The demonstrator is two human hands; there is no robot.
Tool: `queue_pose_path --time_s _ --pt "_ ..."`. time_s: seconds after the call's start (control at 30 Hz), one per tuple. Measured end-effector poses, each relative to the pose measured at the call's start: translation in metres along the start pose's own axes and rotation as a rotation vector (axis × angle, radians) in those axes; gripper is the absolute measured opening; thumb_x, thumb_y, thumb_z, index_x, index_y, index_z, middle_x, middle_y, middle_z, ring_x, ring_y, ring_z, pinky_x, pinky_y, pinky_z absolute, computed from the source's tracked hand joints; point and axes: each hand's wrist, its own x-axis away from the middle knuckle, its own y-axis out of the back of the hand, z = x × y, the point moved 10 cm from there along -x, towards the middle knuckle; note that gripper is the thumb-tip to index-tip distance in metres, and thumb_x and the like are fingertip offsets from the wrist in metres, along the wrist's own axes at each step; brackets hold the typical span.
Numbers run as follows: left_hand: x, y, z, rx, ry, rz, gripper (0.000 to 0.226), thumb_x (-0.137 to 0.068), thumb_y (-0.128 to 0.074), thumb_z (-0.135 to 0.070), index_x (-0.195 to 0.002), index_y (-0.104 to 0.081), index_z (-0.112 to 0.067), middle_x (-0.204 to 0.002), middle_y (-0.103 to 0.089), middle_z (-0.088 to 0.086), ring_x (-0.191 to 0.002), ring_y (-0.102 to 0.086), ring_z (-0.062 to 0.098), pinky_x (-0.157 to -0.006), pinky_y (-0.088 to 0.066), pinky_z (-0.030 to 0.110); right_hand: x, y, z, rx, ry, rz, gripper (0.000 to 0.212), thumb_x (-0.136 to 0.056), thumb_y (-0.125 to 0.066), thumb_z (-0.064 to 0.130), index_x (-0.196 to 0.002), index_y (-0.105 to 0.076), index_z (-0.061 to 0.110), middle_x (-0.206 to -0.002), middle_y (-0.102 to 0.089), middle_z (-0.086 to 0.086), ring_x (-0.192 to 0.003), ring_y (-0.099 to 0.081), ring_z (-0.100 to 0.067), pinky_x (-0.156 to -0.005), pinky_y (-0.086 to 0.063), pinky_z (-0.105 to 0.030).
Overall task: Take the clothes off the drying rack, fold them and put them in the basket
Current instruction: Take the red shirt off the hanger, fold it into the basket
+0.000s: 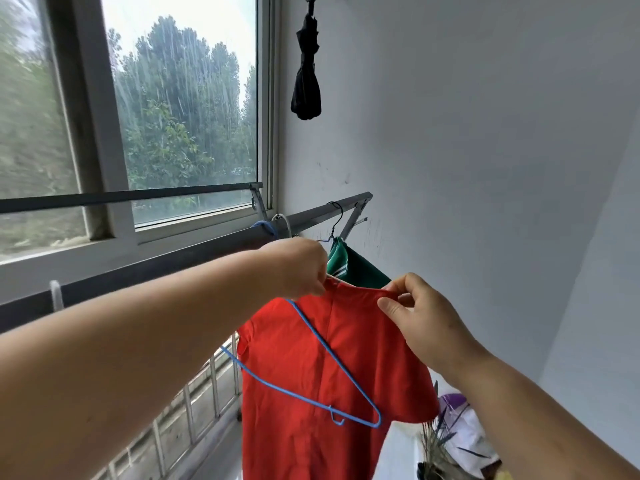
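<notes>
A red shirt (311, 375) hangs in front of me, held up by its collar. My left hand (294, 268) pinches the collar's left side and also holds a blue wire hanger (332, 362), which dangles outside the shirt's front. My right hand (419, 313) pinches the collar's right side. Behind them a green garment (360, 268) with white stripes hangs on a dark hanger from the grey rack bar (214, 247). No basket is in view.
A window (173, 116) fills the left, with a second rail (124, 195) across it. A black folded umbrella (306, 81) hangs on the white wall. Metal railing (194, 400) runs below. A plant and a white and purple bag (460, 434) sit at lower right.
</notes>
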Motion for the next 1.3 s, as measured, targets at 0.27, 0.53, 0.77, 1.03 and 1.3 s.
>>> queue_pose_path --time_s 0.27,0.53,0.77,1.03,1.3 --pt "0.008 -0.058 0.023 0.972 0.381 0.07 0.026 -0.092 -0.065 -0.023 -0.092 -0.068 0.003 -0.083 -0.074 0.016 -0.064 -0.068 0.024 -0.053 -0.05 0.026 -0.001 -0.021 0.006 0.036 -0.035 0.141 0.008 -0.098 -0.055 0.021 -0.093 -0.054 0.027 -0.086 -0.065 0.004 -0.076 -0.061 -0.011 -0.071 -0.052 -0.028" --pt "0.024 -0.082 0.014 1.368 0.456 0.327 0.022 -0.098 -0.053 -0.016 -0.077 -0.057 -0.01 -0.053 -0.063 -0.003 -0.044 -0.06 0.003 -0.046 -0.047 0.015 -0.005 -0.042 0.023 0.293 0.0 0.192 0.023 -0.088 -0.059 0.051 -0.098 -0.061 0.03 -0.1 -0.058 0.01 -0.091 -0.059 -0.009 -0.082 -0.051 -0.029" --pt "0.031 -0.082 0.021 1.427 0.429 0.334 0.015 -0.097 -0.055 -0.014 -0.084 -0.063 -0.009 -0.063 -0.068 -0.001 -0.049 -0.063 0.005 -0.049 -0.052 0.017 -0.021 -0.059 0.031 0.335 -0.016 0.132 0.039 -0.097 -0.049 0.046 -0.067 -0.059 0.024 -0.082 -0.056 0.001 -0.089 -0.055 -0.024 -0.07 -0.044 -0.032" --pt "0.035 -0.088 0.021 1.442 0.43 0.331 0.018 -0.099 -0.052 -0.017 -0.084 -0.062 -0.013 -0.061 -0.068 -0.004 -0.048 -0.062 0.003 -0.054 -0.052 0.019 -0.023 -0.066 0.041 0.245 -0.033 0.119 0.032 -0.097 -0.054 0.039 -0.09 -0.074 0.016 -0.081 -0.07 0.0 -0.08 -0.062 -0.02 -0.068 -0.046 -0.029" --pt "0.035 -0.092 0.018 1.422 0.474 0.377 0.022 -0.098 -0.05 -0.017 -0.079 -0.059 -0.015 -0.054 -0.066 -0.006 -0.045 -0.063 0.003 -0.058 -0.052 0.022 -0.019 -0.061 0.04 0.313 -0.008 -0.054 0.037 -0.096 -0.051 0.041 -0.078 -0.072 0.016 -0.079 -0.069 -0.002 -0.079 -0.062 -0.024 -0.068 -0.051 -0.035"
